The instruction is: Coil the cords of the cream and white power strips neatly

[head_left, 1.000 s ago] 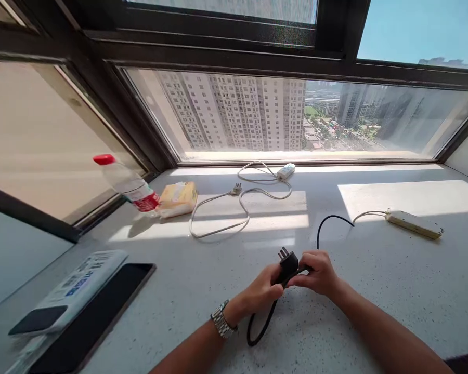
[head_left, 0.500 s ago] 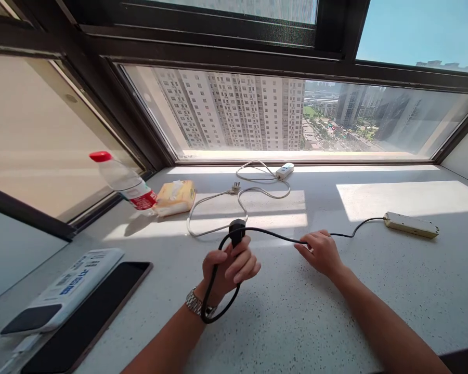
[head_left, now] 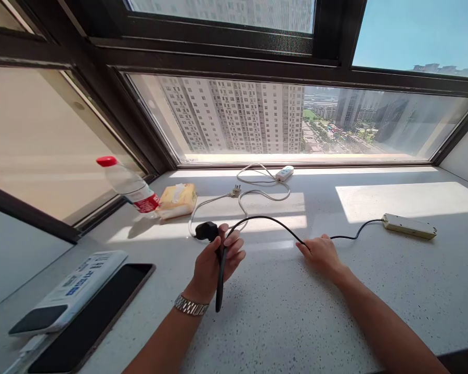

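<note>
The sill [head_left: 374,311] fills the lower frame, and across its middle runs the black cord [head_left: 265,221] — its loop is clasped in the left hand [head_left: 214,259] at centre with the plug [head_left: 205,231] jutting left, while the right hand [head_left: 322,252] pinches it just right of centre. A hard tug, I judge, could drag the strip [head_left: 409,226] at right along the sill, or the plug could snag the white cord [head_left: 234,208] behind it. The one container, a bottle [head_left: 128,185] at left, leans tilted beside a tissue pack [head_left: 178,199] — its contents are too clear to tell.
</note>
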### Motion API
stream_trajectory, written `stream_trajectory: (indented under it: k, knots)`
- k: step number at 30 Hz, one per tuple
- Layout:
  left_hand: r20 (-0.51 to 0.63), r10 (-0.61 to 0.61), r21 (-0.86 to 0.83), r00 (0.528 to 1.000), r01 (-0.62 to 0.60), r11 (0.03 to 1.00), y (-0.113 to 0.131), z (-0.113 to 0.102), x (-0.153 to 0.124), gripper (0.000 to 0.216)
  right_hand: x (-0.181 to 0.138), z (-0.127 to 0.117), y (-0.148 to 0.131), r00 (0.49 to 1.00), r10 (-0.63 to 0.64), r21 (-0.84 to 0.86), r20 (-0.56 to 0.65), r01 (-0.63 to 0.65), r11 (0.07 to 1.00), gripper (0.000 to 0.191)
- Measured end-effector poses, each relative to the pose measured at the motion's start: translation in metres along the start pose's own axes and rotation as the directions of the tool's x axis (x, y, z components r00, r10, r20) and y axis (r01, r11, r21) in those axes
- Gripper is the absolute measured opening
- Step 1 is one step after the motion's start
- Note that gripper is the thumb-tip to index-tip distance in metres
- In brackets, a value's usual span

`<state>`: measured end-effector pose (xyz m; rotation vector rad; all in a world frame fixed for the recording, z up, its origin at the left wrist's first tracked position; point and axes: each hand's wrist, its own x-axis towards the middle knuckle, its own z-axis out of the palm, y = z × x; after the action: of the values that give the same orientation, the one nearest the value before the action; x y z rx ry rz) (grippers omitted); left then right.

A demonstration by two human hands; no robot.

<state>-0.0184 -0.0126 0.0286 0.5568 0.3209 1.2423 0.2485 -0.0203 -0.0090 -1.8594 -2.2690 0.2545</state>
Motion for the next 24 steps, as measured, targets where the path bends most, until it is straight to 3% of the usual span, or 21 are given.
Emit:
stream_trajectory:
  k: [6,9,15,20,24]
  knots:
    - [-0.245,0.090,0.199,0.965,-0.041,0.979,-0.009,-0.006,0.013,0.039,-0.004,-0.005,-0.005,0.977,-0.158,0.063,0.142,0.151,0.987,0.052]
    - [-0.258,0.068,0.320,0.964,0.019,0.947,-0.023,-0.006,0.014,0.049,-0.008,-0.002,-0.012,0.956,-0.253,0.054,0.152,0.247,0.967,0.056]
    - [-0.255,-0.110,0.447,0.961,0.218,0.868,-0.041,0.000,0.007,0.030,-0.014,0.004,-0.022,0.944,-0.326,0.003,0.047,0.326,0.945,0.055]
    - [-0.287,-0.093,0.538,0.953,0.241,0.808,-0.042,0.001,0.007,0.046,-0.015,0.004,-0.016,0.934,-0.345,0.054,-0.090,0.351,0.935,0.059]
    - [-0.361,-0.065,0.664,0.930,0.305,0.683,-0.044,-0.001,0.007,0.053,-0.014,0.003,-0.012,0.889,-0.420,0.102,-0.184,0.442,0.891,0.069]
